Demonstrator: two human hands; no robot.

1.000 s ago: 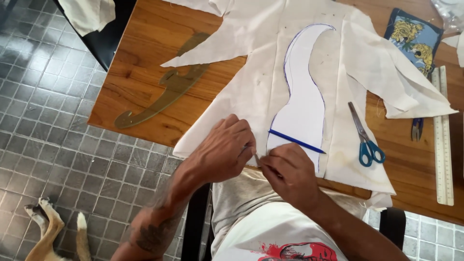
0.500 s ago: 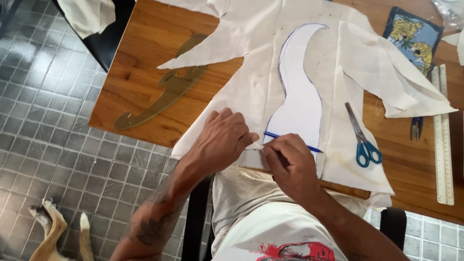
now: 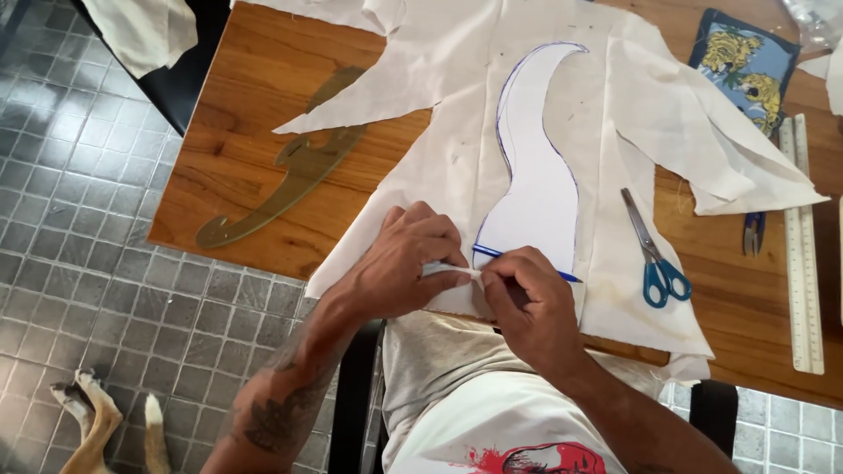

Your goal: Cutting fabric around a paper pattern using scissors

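Note:
A curved white paper pattern (image 3: pixel 537 180) lies on cream fabric (image 3: pixel 457 149) spread over a wooden table (image 3: pixel 255 132). A blue outline runs along the pattern's edge. My right hand (image 3: pixel 527 307) grips a blue pen (image 3: pixel 490 254) at the pattern's lower end. My left hand (image 3: pixel 406 263) presses flat on the fabric just left of the pattern, with its fingertips touching a small white strip beside my right hand.
Blue-handled scissors (image 3: pixel 654 263) lie on the fabric to the right. A translucent curved ruler (image 3: pixel 290 171) rests on the wood at left, a straight ruler (image 3: pixel 799 246) at right. A blue patterned cloth (image 3: pixel 746 66) sits far right. An animal's paws (image 3: pixel 97 421) show on the tiled floor.
My hands have shifted slightly left along the pattern's bottom edge, the pen tip now at the lower left corner. My left hand's fingers have drawn closer to my right hand.

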